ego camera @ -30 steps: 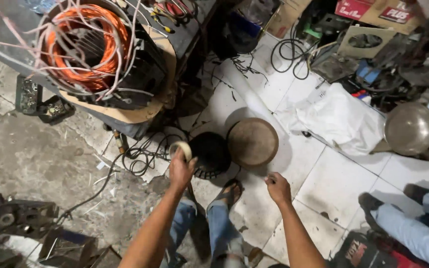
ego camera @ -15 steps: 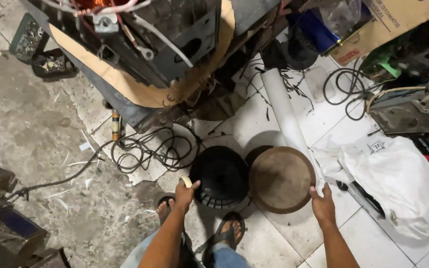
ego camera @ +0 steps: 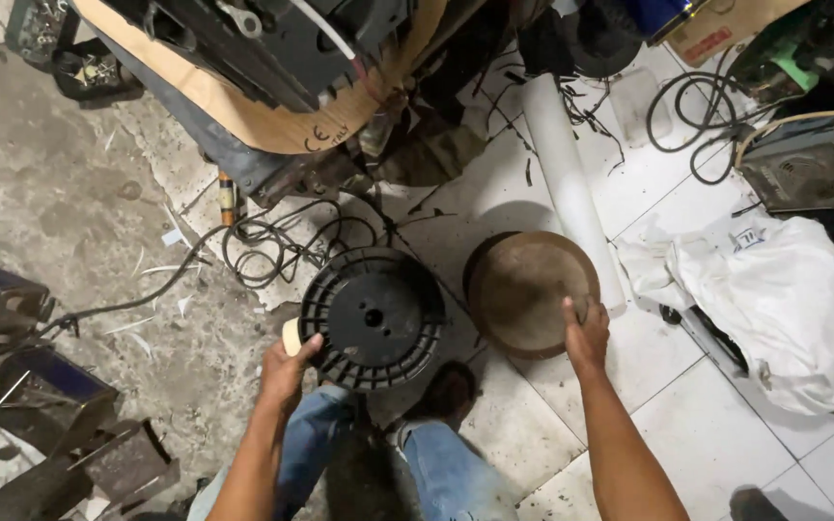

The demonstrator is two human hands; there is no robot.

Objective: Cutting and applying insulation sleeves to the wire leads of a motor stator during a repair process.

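Your left hand (ego camera: 287, 371) closes around a pale roll of tape (ego camera: 291, 336), most of it hidden behind your fingers, and the same hand presses against the lower left rim of the black plastic spool (ego camera: 373, 317) lying flat on the floor. Your right hand (ego camera: 586, 336) rests with fingers spread and flat on the right edge of the round brown metal disc (ego camera: 531, 292), gripping nothing. The spool and disc sit side by side, nearly touching; whether they actually meet you cannot tell. The spool's near edge covers part of your sandalled foot (ego camera: 446, 393). Behind the disc, a white tube (ego camera: 569, 183) runs up and away, its near end just beside the disc's right rim. The cardboard-topped bench (ego camera: 272, 116) is cut off at the top, its underside dark and hard to read. A tangle of black cable (ego camera: 277, 249) crowds the spool's upper left. A white cloth bundle (ego camera: 784, 299) lies to the right. Bare tile (ego camera: 716, 453) opens below it, beside your right forearm.
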